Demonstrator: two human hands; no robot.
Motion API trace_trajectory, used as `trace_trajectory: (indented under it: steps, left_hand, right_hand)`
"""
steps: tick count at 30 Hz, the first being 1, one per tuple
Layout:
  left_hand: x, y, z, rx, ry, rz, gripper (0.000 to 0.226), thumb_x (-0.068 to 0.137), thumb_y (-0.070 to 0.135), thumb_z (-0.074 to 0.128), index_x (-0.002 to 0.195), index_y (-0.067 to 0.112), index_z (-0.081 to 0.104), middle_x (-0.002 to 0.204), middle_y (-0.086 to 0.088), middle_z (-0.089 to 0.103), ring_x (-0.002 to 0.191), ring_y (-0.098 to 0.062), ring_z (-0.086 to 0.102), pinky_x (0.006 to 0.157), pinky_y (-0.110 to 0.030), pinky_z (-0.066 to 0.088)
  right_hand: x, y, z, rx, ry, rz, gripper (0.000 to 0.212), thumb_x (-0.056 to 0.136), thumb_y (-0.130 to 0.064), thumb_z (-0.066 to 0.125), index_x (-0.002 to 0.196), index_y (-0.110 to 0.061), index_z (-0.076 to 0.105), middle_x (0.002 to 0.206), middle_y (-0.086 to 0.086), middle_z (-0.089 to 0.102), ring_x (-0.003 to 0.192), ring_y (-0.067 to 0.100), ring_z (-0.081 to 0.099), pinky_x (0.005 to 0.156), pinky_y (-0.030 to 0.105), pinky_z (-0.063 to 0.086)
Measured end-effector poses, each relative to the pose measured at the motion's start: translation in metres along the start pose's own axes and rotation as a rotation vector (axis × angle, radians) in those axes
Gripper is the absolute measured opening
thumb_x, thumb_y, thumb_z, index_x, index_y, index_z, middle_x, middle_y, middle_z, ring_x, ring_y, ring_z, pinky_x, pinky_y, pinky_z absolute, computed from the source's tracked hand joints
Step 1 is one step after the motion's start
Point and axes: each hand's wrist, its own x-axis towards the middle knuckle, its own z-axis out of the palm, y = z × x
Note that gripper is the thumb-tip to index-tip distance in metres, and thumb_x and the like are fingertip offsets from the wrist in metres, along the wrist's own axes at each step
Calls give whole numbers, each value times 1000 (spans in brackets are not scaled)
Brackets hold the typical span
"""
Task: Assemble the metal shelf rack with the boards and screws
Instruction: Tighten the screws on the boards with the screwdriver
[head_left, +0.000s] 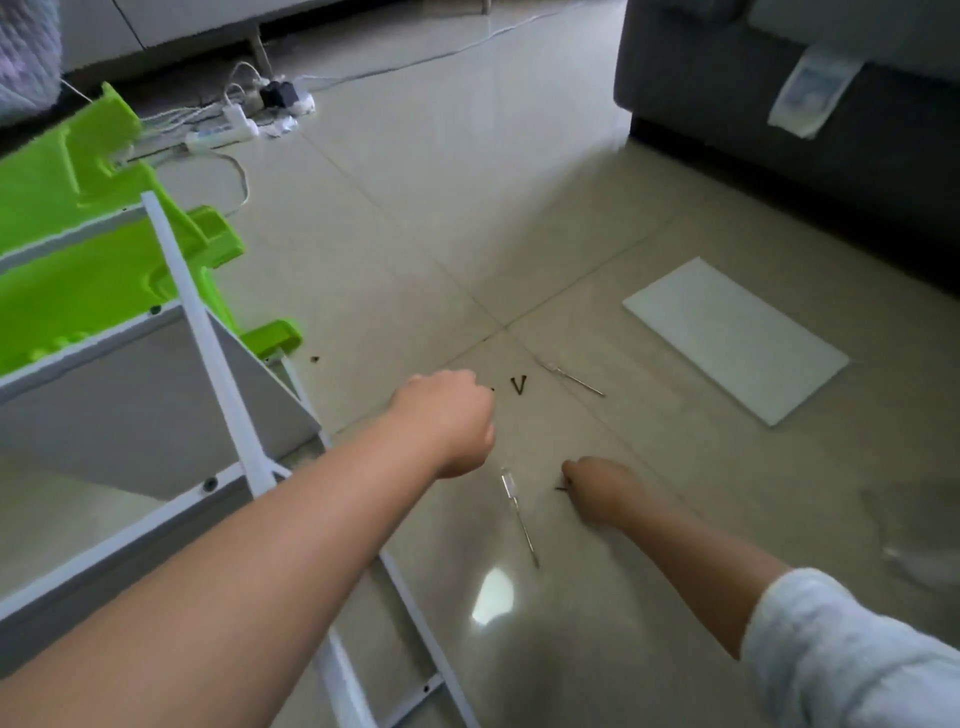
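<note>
The rack frame (208, 332) at the near left is white, with pale grey boards (135, 395) and black screw heads. Behind it stands a bright lime-green plastic piece (67, 171). The floor (467, 182) is glossy beige tile with thin darker grout lines. A plain white board (735, 340) lies at right. The loose screws (518, 385) are black, the sofa (779, 104) at far right dark grey, the sleeve (852, 654) pale bluish-white.

Left hand (447, 415) curled above the floor (415, 234) near two dark screws (518, 385); right hand (597, 491) on a screw beside a screwdriver (519, 517); white rack (228, 374) at left, loose board (735, 340) at right.
</note>
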Motion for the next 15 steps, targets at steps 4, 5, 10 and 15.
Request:
trace_trajectory:
  steps: [4, 5, 10, 15]
  left_hand:
    - [51, 27, 12, 40, -158, 42, 34, 96, 26, 33, 120, 9, 51, 128, -11, 50, 117, -30, 50, 88, -36, 43]
    - [63, 36, 18, 29, -202, 46, 34, 96, 25, 33, 121, 8, 50, 129, -11, 49, 118, -30, 50, 88, -36, 44]
    - [117, 79, 46, -101, -314, 60, 36, 96, 23, 36, 127, 7, 46, 133, -13, 44, 123, -29, 45, 96, -35, 40]
    - [155, 123, 56, -189, -295, 79, 35, 95, 20, 35, 126, 7, 45, 133, -10, 44, 123, -28, 44, 96, -36, 39]
  right_hand:
    - [18, 47, -26, 123, 201, 108, 27, 93, -12, 37, 116, -6, 49, 120, 15, 51, 114, 29, 49, 86, 33, 43]
    - [22, 67, -35, 146, 241, 160, 28, 93, -13, 37, 117, -6, 49, 121, 15, 51, 115, 29, 47, 88, 33, 42]
    - [39, 183, -54, 306, 352, 478, 39, 92, -27, 44, 123, -3, 47, 129, 19, 44, 120, 34, 38, 97, 38, 35]
    - [49, 266, -56, 367, 281, 647, 66, 83, -44, 57, 133, -7, 36, 145, 18, 25, 137, 33, 17, 111, 47, 20]
